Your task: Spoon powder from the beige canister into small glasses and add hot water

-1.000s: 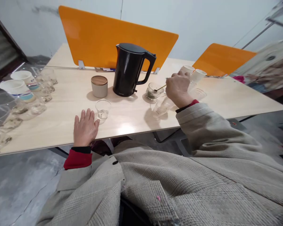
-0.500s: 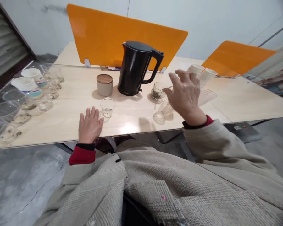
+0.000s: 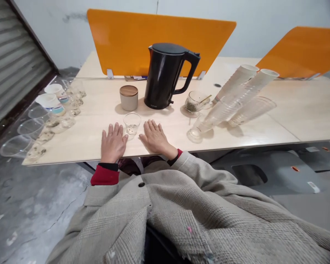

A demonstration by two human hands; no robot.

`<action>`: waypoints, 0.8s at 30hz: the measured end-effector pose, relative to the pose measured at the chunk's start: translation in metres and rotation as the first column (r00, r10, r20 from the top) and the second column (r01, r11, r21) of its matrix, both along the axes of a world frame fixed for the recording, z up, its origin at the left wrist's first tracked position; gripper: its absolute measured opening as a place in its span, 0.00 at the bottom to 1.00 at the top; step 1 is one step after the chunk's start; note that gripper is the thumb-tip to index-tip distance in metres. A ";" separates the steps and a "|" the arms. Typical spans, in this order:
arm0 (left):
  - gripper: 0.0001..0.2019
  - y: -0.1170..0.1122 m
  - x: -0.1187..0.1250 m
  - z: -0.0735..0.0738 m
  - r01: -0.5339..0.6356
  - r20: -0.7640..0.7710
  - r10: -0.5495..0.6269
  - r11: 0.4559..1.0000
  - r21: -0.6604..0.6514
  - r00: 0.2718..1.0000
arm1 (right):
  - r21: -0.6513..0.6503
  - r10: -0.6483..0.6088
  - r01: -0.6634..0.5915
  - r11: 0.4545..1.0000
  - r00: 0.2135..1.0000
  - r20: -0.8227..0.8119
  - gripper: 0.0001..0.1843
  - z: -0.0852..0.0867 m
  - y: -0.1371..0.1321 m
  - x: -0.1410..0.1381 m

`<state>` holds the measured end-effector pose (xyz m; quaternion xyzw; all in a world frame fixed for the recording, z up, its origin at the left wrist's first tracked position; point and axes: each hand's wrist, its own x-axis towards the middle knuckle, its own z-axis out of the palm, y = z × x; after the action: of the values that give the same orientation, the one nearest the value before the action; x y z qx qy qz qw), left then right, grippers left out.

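A small glass tumbler [image 3: 132, 124] with a little clear liquid in its bottom stands on the near side of the black electric kettle [image 3: 161, 77], between the person's two hands. The left hand [image 3: 113, 143] and the right hand [image 3: 154, 137] lie flat and palms down near the front edge of the table [image 3: 82, 106]. They are apart and hold nothing, with the tumbler just beyond the gap between them, gripped by neither.

The left hand is much where it was. The right hand has come back from the kettle's right side, where it hung in the air above the glassware a moment ago, and now rests close to the left hand.

With that hand gone, the things to the kettle's right show whole. Just beside the kettle sits a glass cup [image 3: 194, 102] holding tea leaves and a gold-coloured spoon. Beyond it, long stacks of cups [image 3: 233, 99] lean at a tilt, with white rims at their upper ends. To the kettle's left stands a wood-lidded canister [image 3: 128, 97], and farther left are clear cups with leaves [image 3: 56, 123]. An orange divider panel [image 3: 159, 40] rises behind the kettle.
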<state>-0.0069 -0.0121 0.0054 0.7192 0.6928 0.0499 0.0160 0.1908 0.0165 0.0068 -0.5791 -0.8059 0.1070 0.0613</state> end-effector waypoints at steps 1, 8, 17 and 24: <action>0.34 0.000 0.000 0.000 0.010 -0.001 -0.010 1.000 -0.012 1.000 | -0.017 0.004 -0.004 1.000 1.000 0.010 0.42 0.002 -0.002 -0.001; 0.34 0.000 0.000 0.000 0.019 -0.021 -0.020 0.999 -0.032 1.000 | -0.048 0.011 -0.010 0.999 1.000 0.013 0.44 0.007 -0.003 -0.001; 0.34 -0.002 0.000 0.001 0.004 -0.018 -0.004 0.999 -0.038 1.000 | -0.061 0.015 -0.012 0.998 0.999 0.050 0.43 0.013 -0.007 -0.002; 0.34 -0.002 0.000 -0.001 0.003 -0.005 -0.003 1.000 -0.029 1.000 | -0.044 0.022 -0.020 0.999 0.998 0.054 0.43 0.008 -0.005 -0.001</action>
<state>-0.0073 -0.0142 0.0048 0.7202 0.6923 0.0381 0.0248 0.1898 0.0111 0.0146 -0.5746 -0.8107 0.1093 0.0256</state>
